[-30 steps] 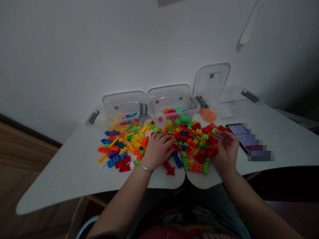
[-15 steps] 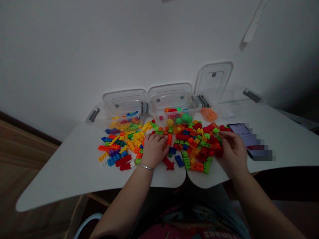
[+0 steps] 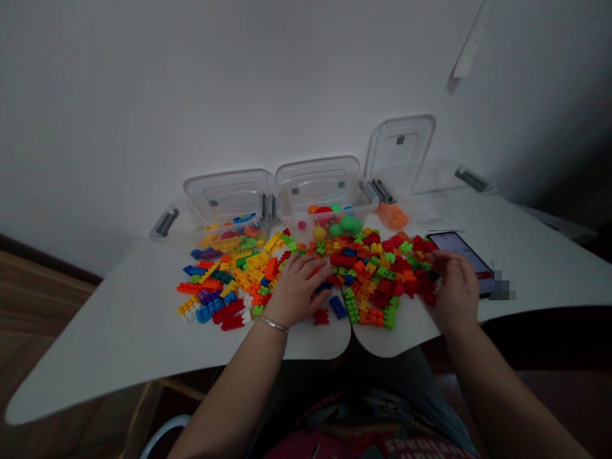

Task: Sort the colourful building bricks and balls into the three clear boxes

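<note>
Fingers spread, my left hand (image 3: 299,290) reaches palm down over the middle of a pile of toy building bricks. It partly covers some red, orange and blue bricks, and an orange brick (image 3: 271,268) lies just left of it. A dark blue brick (image 3: 338,307) and a red brick (image 3: 320,317) rest near its thumb side. My right hand (image 3: 456,290) is at the pile's right edge with its fingers curled, beside dark red bricks (image 3: 427,287). Whatever its fingers hold, if anything, is hidden. Green and orange bricks (image 3: 373,315) lie between the hands.
Behind the pile stand clear lidded boxes: the left box (image 3: 224,233) holds bricks, the middle box (image 3: 301,213) holds coloured balls. An orange piece (image 3: 393,217) lies by the right box lid (image 3: 401,153). A phone (image 3: 461,255) lies right of the pile on the white table (image 3: 143,331).
My left hand has shifted right across the bricks, uncovering an orange one and covering another. My right hand has drawn slightly right, its fingers curling in. The view has shifted a little.
</note>
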Demonstrator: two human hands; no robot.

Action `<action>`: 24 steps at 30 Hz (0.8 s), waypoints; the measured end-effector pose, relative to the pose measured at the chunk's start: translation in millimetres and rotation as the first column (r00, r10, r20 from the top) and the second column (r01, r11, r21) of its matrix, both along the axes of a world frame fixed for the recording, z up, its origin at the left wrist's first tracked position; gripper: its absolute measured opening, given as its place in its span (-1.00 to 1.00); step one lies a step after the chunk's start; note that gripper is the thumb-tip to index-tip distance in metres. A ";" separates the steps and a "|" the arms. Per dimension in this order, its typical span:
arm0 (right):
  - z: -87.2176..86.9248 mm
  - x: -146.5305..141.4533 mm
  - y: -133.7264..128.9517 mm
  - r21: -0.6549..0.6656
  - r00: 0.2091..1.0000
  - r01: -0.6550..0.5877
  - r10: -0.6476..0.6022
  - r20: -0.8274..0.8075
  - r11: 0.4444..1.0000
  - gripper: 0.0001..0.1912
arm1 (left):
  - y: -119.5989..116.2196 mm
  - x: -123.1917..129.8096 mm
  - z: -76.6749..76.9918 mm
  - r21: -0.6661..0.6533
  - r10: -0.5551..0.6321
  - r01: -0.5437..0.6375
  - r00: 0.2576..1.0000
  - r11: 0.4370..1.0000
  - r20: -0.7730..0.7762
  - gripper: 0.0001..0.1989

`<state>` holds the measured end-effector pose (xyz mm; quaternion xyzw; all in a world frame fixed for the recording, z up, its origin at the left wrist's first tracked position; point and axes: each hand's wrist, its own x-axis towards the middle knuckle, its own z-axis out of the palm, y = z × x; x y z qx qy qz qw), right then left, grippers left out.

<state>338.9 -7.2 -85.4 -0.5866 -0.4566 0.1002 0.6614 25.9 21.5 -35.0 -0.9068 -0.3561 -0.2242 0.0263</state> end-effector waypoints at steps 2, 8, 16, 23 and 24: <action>3.2 -8.0 5.5 0.078 0.991 -0.006 0.016 -0.134 0.997 -0.68 | 0.2 0.8 -1.3 -0.023 -0.087 0.087 0.996 0.996 -0.025 -0.58; 12.8 -1.8 2.3 0.027 0.983 -0.010 0.014 -0.182 1.000 -0.72 | 0.9 1.1 -3.9 -0.046 -0.089 0.088 0.996 0.995 -0.028 -0.71; 12.2 35.6 -3.7 -0.281 0.795 0.110 0.085 0.600 0.953 -0.73 | 0.8 1.7 -3.9 -0.008 -0.053 0.053 0.999 0.999 0.003 -0.76; 18.5 12.4 12.1 -0.416 0.577 0.304 0.182 0.796 0.857 -0.61 | 1.7 1.5 -3.9 0.009 -0.039 0.038 0.999 0.999 0.011 -0.78; 20.1 10.4 13.0 -0.422 0.565 0.324 0.184 0.804 0.847 -0.61 | 1.7 1.3 -3.8 0.010 -0.033 0.032 0.999 0.999 0.010 -0.78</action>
